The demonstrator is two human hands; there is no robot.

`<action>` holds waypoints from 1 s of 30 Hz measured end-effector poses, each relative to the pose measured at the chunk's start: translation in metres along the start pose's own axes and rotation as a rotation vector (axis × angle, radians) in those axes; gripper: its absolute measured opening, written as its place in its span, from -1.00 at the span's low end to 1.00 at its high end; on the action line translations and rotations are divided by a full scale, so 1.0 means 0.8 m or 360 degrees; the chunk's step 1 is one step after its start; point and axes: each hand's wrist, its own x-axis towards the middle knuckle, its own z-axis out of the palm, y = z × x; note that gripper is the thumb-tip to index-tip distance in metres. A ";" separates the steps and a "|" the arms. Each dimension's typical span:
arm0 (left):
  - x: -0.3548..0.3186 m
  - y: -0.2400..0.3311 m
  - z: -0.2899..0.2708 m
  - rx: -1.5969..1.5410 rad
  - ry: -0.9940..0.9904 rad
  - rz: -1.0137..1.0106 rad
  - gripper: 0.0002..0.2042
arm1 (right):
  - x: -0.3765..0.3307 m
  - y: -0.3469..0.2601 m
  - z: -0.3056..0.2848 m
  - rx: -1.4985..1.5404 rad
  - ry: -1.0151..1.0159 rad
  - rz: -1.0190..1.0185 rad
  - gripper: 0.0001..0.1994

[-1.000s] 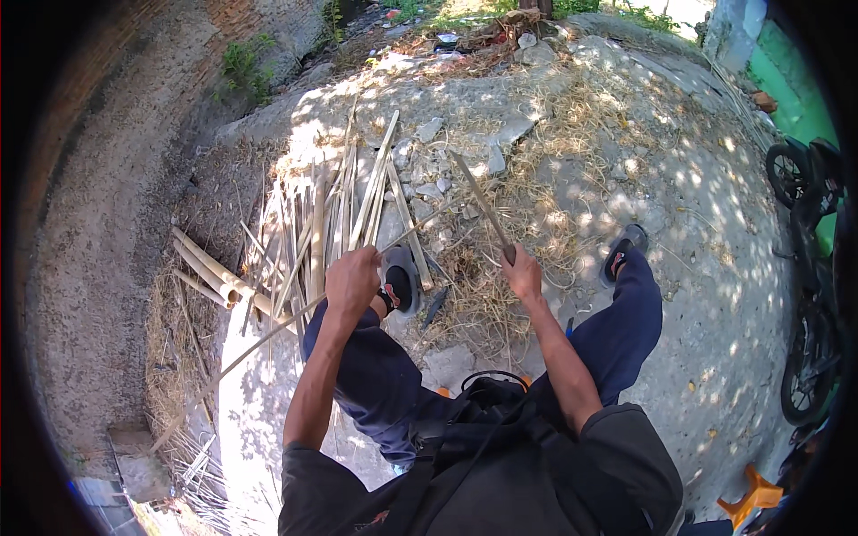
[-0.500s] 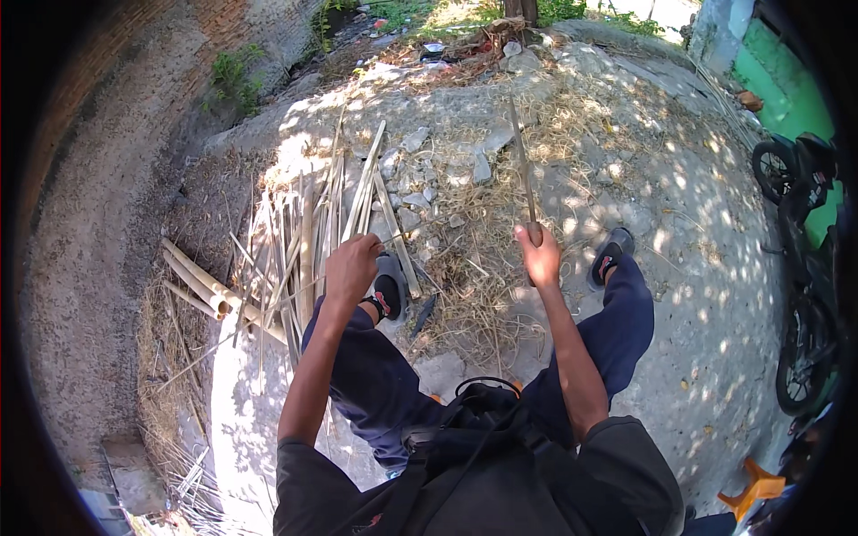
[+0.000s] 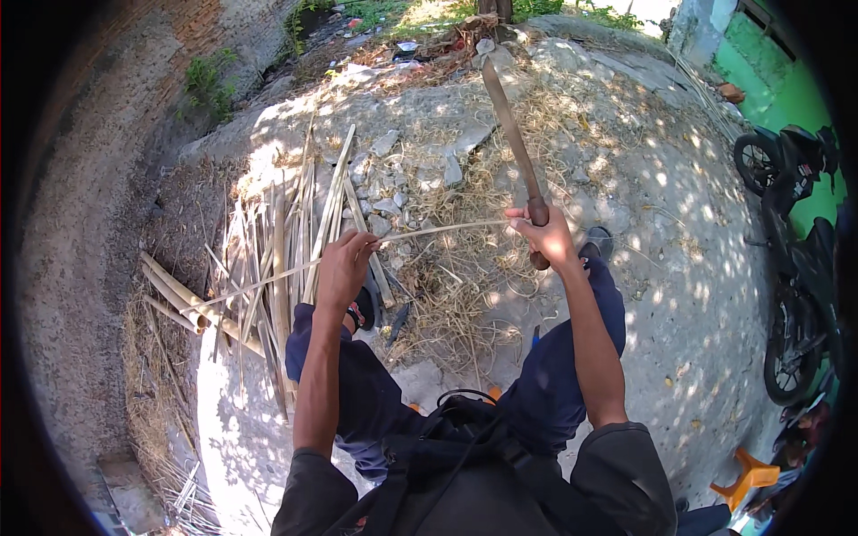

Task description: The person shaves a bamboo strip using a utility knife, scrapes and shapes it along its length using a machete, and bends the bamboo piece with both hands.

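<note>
Raised higher now, right grip (image 3: 547,234) clenched on machete (image 3: 511,134); left grip (image 3: 340,268) pinching bamboo strip (image 3: 429,232).

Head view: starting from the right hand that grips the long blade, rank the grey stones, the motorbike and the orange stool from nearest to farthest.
From the right hand, in the head view:
1. Grey stones, just up and to its left on the ground.
2. Motorbike, off to the right by the green wall.
3. Orange stool, far down at the lower right.
</note>
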 end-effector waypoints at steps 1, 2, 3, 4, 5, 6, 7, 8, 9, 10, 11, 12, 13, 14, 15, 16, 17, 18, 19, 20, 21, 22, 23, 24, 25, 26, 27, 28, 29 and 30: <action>0.000 0.003 0.001 -0.0045 0.0012 -0.0014 -0.88 | 0.001 0.000 0.004 0.0010 0.0003 0.0007 -0.76; 0.001 0.002 0.000 -0.0034 0.0050 0.0008 -0.88 | 0.003 0.000 0.009 -0.0013 0.0038 -0.0014 -0.77; 0.002 0.002 0.000 -0.0032 0.0039 0.0006 -0.88 | 0.003 -0.002 0.012 -0.0040 0.0069 -0.0033 -0.78; 0.003 0.003 -0.001 -0.0045 0.0101 -0.0020 -0.89 | 0.000 -0.009 0.012 -0.0218 0.0144 -0.0026 -0.78; 0.004 0.003 -0.003 -0.0058 0.0164 -0.0046 -0.90 | 0.003 -0.005 0.011 -0.0215 0.0147 -0.0017 -0.78; 0.009 0.004 -0.003 -0.0123 0.0194 -0.0026 -0.92 | 0.007 -0.004 0.007 -0.0447 0.0216 -0.0110 -0.78; 0.011 0.003 -0.004 -0.0128 0.0186 -0.0021 -0.92 | 0.010 -0.003 0.003 -0.0682 0.0283 -0.0202 -0.76; 0.013 0.003 -0.004 -0.0112 0.0161 -0.0069 -0.92 | 0.009 -0.001 0.000 -0.0683 0.0290 -0.0197 -0.76; 0.014 0.002 -0.006 -0.0091 0.0140 -0.0122 -0.92 | 0.006 -0.004 0.002 -0.0580 0.0259 -0.0150 -0.76; 0.015 0.002 -0.007 -0.0083 0.0157 -0.0084 -0.92 | 0.003 -0.007 0.005 -0.0478 0.0227 -0.0104 -0.75; 0.016 0.002 -0.007 -0.0081 0.0156 -0.0086 -0.92 | 0.001 -0.011 0.006 -0.0476 0.0225 -0.0102 -0.75; 0.016 0.002 -0.006 -0.0118 0.0166 -0.0072 -0.92 | -0.004 -0.016 0.007 -0.0198 0.0160 -0.0109 -0.75; 0.016 0.002 -0.006 -0.0154 0.0178 -0.0059 -0.92 | -0.006 -0.019 0.008 0.0081 0.0094 -0.0117 -0.76; 0.014 0.000 -0.005 -0.0154 0.0177 -0.0061 -0.92 | -0.005 -0.018 0.009 0.0081 0.0092 -0.0115 -0.76; 0.014 -0.001 -0.003 -0.0217 0.0154 -0.0096 -0.92 | -0.006 -0.018 0.009 0.0114 0.0074 -0.0182 -0.77; 0.012 -0.001 -0.002 -0.0279 0.0132 -0.0131 -0.91 | -0.006 -0.017 0.009 0.0149 0.0054 -0.0249 -0.78; 0.010 -0.002 -0.002 -0.0280 0.0131 -0.0131 -0.91 | -0.006 -0.017 0.010 0.0148 0.0055 -0.0249 -0.78; 0.009 -0.001 -0.003 -0.0262 0.0043 -0.0201 -0.89 | -0.007 -0.018 0.011 0.0314 0.0022 -0.0231 -0.80; 0.008 0.000 -0.004 -0.0242 -0.0045 -0.0271 -0.88 | -0.009 -0.020 0.013 0.0480 -0.0012 -0.0214 -0.81; 0.007 -0.003 -0.002 -0.0242 -0.0046 -0.0271 -0.88 | -0.010 -0.022 0.012 0.0481 -0.0011 -0.0214 -0.81; 0.005 -0.004 0.000 -0.0302 -0.0080 -0.0278 -0.88 | -0.013 -0.029 0.012 0.0638 -0.0071 -0.0136 -0.81; 0.003 -0.006 0.002 -0.0361 -0.0114 -0.0285 -0.88 | -0.015 -0.033 0.013 0.0795 -0.0132 -0.0058 -0.82; 0.001 -0.008 0.003 -0.0359 -0.0113 -0.0288 -0.88 | -0.014 -0.027 0.014 0.0796 -0.0135 -0.0057 -0.82; 0.002 -0.004 0.005 -0.0401 -0.0103 -0.0294 -0.89 | -0.014 -0.018 0.012 0.0977 -0.0147 0.0063 -0.81; 0.003 -0.002 0.007 -0.0444 -0.0092 -0.0301 -0.90 | -0.013 -0.010 0.009 0.1157 -0.0159 0.0183 -0.81; 0.004 -0.001 0.008 -0.0448 -0.0096 -0.0298 -0.90 | -0.013 -0.001 0.005 0.1155 -0.0152 0.0182 -0.81; 0.006 -0.002 0.007 -0.0390 -0.0057 -0.0243 -0.90 | -0.011 0.005 0.003 0.1271 -0.0242 0.0267 -0.82; 0.007 -0.003 0.007 -0.0332 -0.0019 -0.0188 -0.90 | -0.010 0.011 0.000 0.1386 -0.0332 0.0352 -0.82; 0.009 -0.004 0.006 -0.0332 -0.0020 -0.0188 -0.90 | -0.009 0.017 -0.004 0.1386 -0.0331 0.0352 -0.82; 0.009 -0.003 0.003 -0.0307 0.0028 -0.0167 -0.90 | -0.010 0.021 -0.006 0.1431 -0.0509 0.0429 -0.82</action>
